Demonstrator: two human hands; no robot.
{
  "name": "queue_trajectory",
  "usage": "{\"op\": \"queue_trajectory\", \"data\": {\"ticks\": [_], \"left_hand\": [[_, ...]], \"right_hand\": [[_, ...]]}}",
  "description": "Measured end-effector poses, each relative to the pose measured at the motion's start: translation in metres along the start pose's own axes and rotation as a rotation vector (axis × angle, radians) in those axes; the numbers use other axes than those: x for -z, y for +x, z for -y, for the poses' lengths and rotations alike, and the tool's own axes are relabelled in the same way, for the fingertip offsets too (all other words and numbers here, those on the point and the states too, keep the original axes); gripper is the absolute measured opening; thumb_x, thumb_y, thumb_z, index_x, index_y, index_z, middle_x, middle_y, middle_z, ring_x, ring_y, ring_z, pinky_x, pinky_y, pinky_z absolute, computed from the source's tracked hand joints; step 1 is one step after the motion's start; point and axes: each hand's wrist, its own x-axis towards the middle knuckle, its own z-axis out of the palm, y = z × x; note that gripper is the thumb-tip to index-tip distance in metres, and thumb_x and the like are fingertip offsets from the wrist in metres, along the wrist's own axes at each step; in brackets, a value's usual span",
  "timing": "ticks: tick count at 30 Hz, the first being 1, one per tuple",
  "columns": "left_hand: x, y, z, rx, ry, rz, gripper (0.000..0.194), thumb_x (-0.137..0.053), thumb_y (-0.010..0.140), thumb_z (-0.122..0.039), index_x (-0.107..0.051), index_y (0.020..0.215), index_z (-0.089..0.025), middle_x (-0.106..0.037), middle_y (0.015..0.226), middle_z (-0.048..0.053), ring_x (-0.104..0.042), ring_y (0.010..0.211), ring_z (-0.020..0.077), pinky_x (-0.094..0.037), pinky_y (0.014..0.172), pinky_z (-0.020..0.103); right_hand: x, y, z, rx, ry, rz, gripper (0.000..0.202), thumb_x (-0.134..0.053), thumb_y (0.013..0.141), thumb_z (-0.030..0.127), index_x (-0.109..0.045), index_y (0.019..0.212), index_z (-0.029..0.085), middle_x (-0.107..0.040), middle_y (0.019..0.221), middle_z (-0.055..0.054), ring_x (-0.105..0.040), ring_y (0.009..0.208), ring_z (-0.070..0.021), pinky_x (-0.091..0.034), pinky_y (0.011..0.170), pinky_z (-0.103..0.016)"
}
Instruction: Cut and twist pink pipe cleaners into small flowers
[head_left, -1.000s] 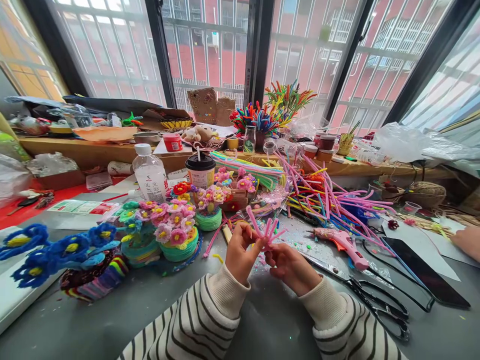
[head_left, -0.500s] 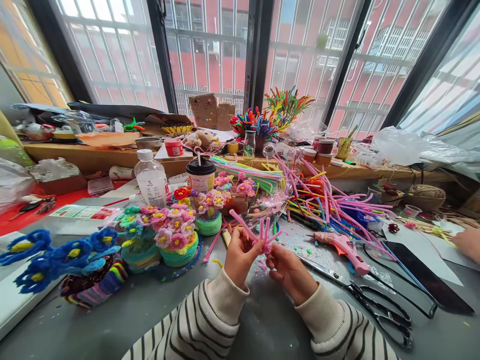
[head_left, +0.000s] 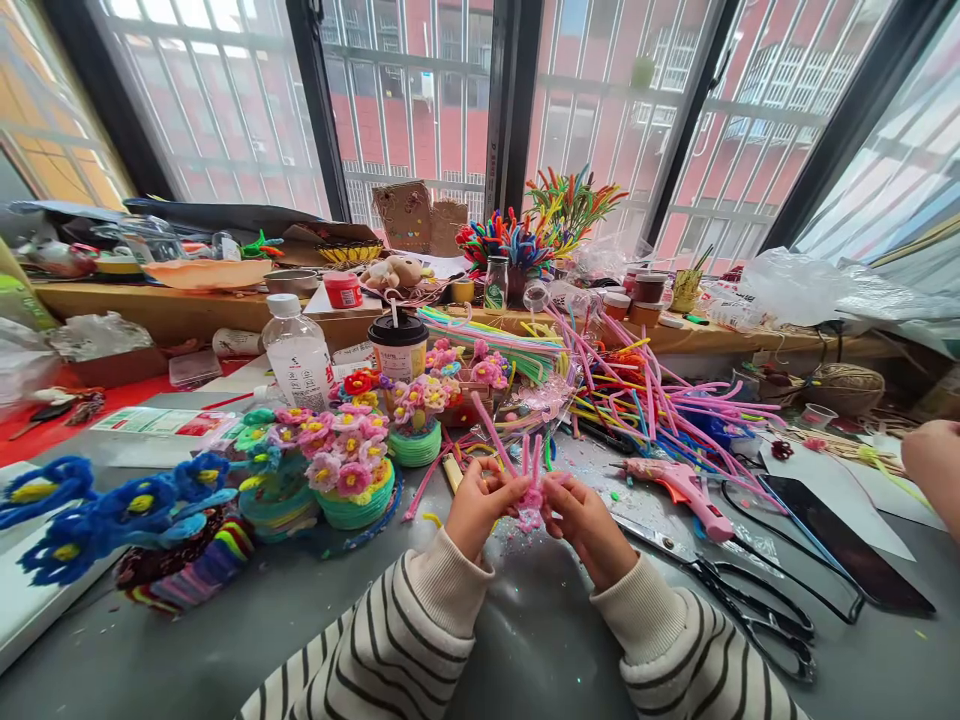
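Between my two hands is a piece of pink pipe cleaners (head_left: 530, 497), bunched at the bottom with several stems sticking up. My left hand (head_left: 480, 505) pinches its left side, thumb and forefinger closed; a longer pink stem leans up and left from there. On the other side my right hand (head_left: 589, 525) grips it with thumb and fingers pressed together. Just left of my hands stands a pot of pink pipe-cleaner flowers (head_left: 349, 465) with a green wrapped base. A pink glue gun (head_left: 679, 490) and large black-handled scissors (head_left: 720, 580) lie to the right.
Loose pipe cleaners (head_left: 652, 400) pile up beyond my hands. A water bottle (head_left: 295, 355) and a lidded cup (head_left: 398, 350) stand behind the flower pots. Blue pipe-cleaner flowers (head_left: 142, 505) sit at left. At right lie a phone (head_left: 847, 545) and another person's hand (head_left: 934, 465).
The pink piece has turned so its bunched bottom shows more between my hands. My right hand has risen slightly, its fingers more closed. The other person's hand at the right has lifted.
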Motion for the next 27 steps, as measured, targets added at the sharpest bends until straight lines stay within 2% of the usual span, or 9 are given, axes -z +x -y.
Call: {"op": "queue_trajectory", "data": {"ticks": [4, 8, 12, 20, 23, 27], "left_hand": [[-0.0017, -0.0002, 0.0012, 0.049, 0.027, 0.072, 0.048, -0.074, 0.043, -0.027, -0.034, 0.069, -0.017, -0.048, 0.045, -0.009, -0.049, 0.041, 0.0063, -0.039, 0.043, 0.018], [-0.0016, -0.0001, 0.0031, 0.107, 0.025, 0.079, 0.050, -0.074, 0.042, -0.027, -0.036, 0.074, -0.016, -0.052, 0.054, -0.007, -0.054, 0.048, 0.0083, -0.045, 0.051, 0.023], [0.0002, 0.0009, 0.0046, 0.081, 0.069, 0.079, 0.053, -0.075, 0.041, -0.024, -0.035, 0.077, -0.016, -0.055, 0.057, -0.005, -0.056, 0.049, 0.0098, -0.044, 0.051, 0.023], [0.0006, -0.0008, 0.0041, 0.078, 0.180, 0.151, 0.050, -0.073, 0.043, -0.027, -0.036, 0.075, -0.016, -0.054, 0.049, -0.006, -0.053, 0.045, 0.0079, -0.037, 0.045, 0.019], [0.0011, 0.0003, 0.0050, 0.109, 0.167, 0.173, 0.046, -0.073, 0.042, -0.030, -0.042, 0.071, -0.014, -0.053, 0.050, -0.006, -0.051, 0.045, 0.0066, -0.038, 0.045, 0.018], [-0.0001, -0.0001, 0.0035, 0.179, 0.161, 0.204, 0.037, -0.071, 0.045, -0.033, -0.051, 0.067, -0.011, -0.056, 0.056, -0.002, -0.053, 0.050, 0.0067, -0.041, 0.050, 0.019]], "right_hand": [[0.0021, -0.0017, 0.0036, 0.066, -0.059, -0.044, 0.025, -0.062, 0.061, 0.037, -0.052, 0.070, 0.016, -0.042, 0.044, 0.007, -0.032, 0.038, -0.0028, -0.023, 0.038, -0.017], [0.0032, -0.0023, 0.0028, 0.128, -0.127, -0.086, 0.023, -0.062, 0.061, 0.035, -0.052, 0.067, 0.015, -0.045, 0.046, 0.006, -0.036, 0.040, -0.0035, -0.026, 0.041, -0.018], [0.0035, -0.0021, 0.0038, 0.144, -0.180, -0.126, 0.025, -0.062, 0.060, 0.038, -0.051, 0.067, 0.016, -0.047, 0.053, 0.005, -0.039, 0.045, -0.0051, -0.030, 0.042, -0.018], [0.0098, -0.0023, 0.0111, 0.204, -0.366, -0.045, 0.023, -0.059, 0.064, 0.037, -0.056, 0.062, 0.014, -0.047, 0.055, 0.003, -0.037, 0.050, -0.0058, -0.029, 0.046, -0.019], [0.0095, -0.0023, 0.0104, 0.211, -0.346, -0.039, 0.024, -0.060, 0.063, 0.037, -0.054, 0.058, 0.014, -0.043, 0.050, 0.005, -0.034, 0.047, -0.0053, -0.027, 0.044, -0.019], [0.0078, -0.0032, 0.0108, 0.187, -0.293, -0.037, 0.024, -0.060, 0.063, 0.038, -0.053, 0.059, 0.015, -0.046, 0.051, 0.004, -0.037, 0.047, -0.0059, -0.029, 0.045, -0.019]]}}
